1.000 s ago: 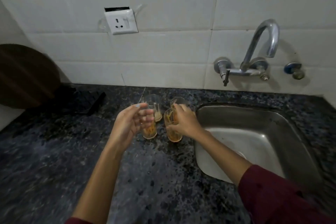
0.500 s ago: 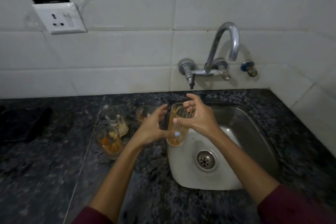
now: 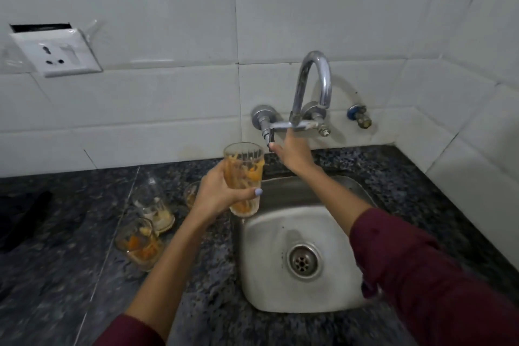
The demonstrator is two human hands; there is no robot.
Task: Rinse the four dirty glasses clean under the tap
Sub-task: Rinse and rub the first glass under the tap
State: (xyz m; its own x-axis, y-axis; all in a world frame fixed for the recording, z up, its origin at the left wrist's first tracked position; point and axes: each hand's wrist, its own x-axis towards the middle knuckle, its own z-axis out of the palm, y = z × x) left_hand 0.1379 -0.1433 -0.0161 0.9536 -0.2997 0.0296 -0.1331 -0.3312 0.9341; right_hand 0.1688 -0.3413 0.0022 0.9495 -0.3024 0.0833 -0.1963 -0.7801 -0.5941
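Observation:
My left hand (image 3: 214,195) grips a ribbed glass (image 3: 243,174) smeared with orange residue and holds it upright over the sink's back left corner. My right hand (image 3: 292,150) reaches up to the tap (image 3: 313,84); its thumb touches the lower tip of the lever (image 3: 270,133) and its fingers point up behind the tap's bar. No water is running. Three more dirty glasses stand on the counter left of the sink: a pale-stained glass (image 3: 154,209), an orange-stained glass (image 3: 139,244) in front of it, and a third glass (image 3: 191,192) partly hidden behind my left hand.
The steel sink (image 3: 309,181) has a round drain (image 3: 303,260) in its bowl. A white wall socket (image 3: 56,53) sits at the upper left. A dark object (image 3: 25,216) lies on the granite counter at far left. A blue-capped valve (image 3: 359,115) sticks out right of the tap.
My right hand has let go of the glass and risen to the tap lever. My left hand now holds the glass alone, lifted higher beside the sink.

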